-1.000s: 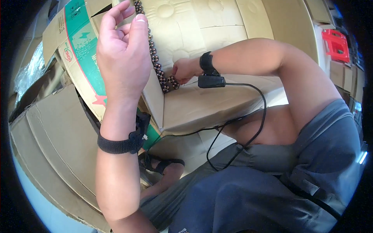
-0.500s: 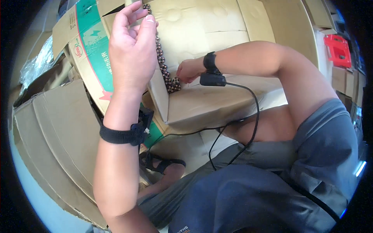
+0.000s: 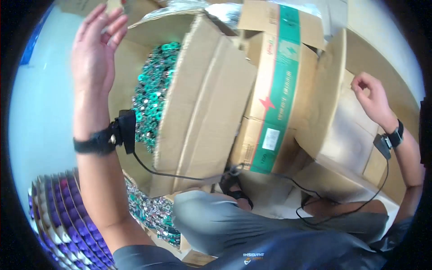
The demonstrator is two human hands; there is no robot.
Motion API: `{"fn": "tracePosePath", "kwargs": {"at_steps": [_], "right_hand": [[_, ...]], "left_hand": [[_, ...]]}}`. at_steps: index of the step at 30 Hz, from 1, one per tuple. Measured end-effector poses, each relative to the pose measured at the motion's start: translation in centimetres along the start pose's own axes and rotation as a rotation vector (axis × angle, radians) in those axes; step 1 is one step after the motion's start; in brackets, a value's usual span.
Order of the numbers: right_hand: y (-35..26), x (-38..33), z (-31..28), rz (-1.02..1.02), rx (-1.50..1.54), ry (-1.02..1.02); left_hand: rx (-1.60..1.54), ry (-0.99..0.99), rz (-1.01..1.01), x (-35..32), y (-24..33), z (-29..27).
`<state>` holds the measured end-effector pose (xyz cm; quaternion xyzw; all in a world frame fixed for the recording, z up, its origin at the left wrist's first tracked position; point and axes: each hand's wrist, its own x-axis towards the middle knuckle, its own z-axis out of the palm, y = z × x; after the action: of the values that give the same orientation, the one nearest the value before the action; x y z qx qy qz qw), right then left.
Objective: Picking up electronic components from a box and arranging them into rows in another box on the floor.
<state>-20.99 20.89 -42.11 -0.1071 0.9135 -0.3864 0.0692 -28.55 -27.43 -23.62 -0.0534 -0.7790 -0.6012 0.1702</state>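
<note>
Purple pieces (image 3: pixel 82 211) sit layered at eight o'clock, green parts (image 3: pixel 155 99) heaped at ten — left hand (image 3: pixel 96 54) open, seemingly empty; right hand (image 3: pixel 372 99) curled, hold unclear.

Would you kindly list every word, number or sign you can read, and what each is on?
Green-banded box: printed characters, which I won't copy.
Same box: a red star-like mark.
White label on it: too blurred to read.
Shirt: a small logo and lettering, likewise not copied.
</note>
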Motion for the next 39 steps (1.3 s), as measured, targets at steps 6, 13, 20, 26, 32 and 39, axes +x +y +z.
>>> {"fn": "tracePosePath", "kwargs": {"at_steps": [6,13,20,26,32,39], "right_hand": [[-5.3,4.2,4.4,-0.439,-0.128,0.011],[-4.6,4.9,9.2,-0.404,-0.151,-0.087],[-4.1,4.9,9.6,-0.393,-0.117,0.006],[-4.5,4.9,9.8,-0.401,-0.140,0.001],[-4.5,4.8,9.7,-0.414,-0.162,0.013],[-4.2,4.9,9.6,-0.414,-0.176,0.005]], "left_hand": [[0.615,0.011,-0.566,-0.3,-12.8,-10.3],[1.244,-0.381,-0.683,-4.9,-23.4,-14.8],[1.313,-0.334,-0.715,-5.1,-22.5,-11.4],[1.303,-0.255,-0.709,-5.2,-23.3,-12.6],[1.306,-0.187,-0.582,-4.9,-22.3,-13.3],[1.158,-0.264,-0.375,-5.1,-19.0,-8.6]]}}
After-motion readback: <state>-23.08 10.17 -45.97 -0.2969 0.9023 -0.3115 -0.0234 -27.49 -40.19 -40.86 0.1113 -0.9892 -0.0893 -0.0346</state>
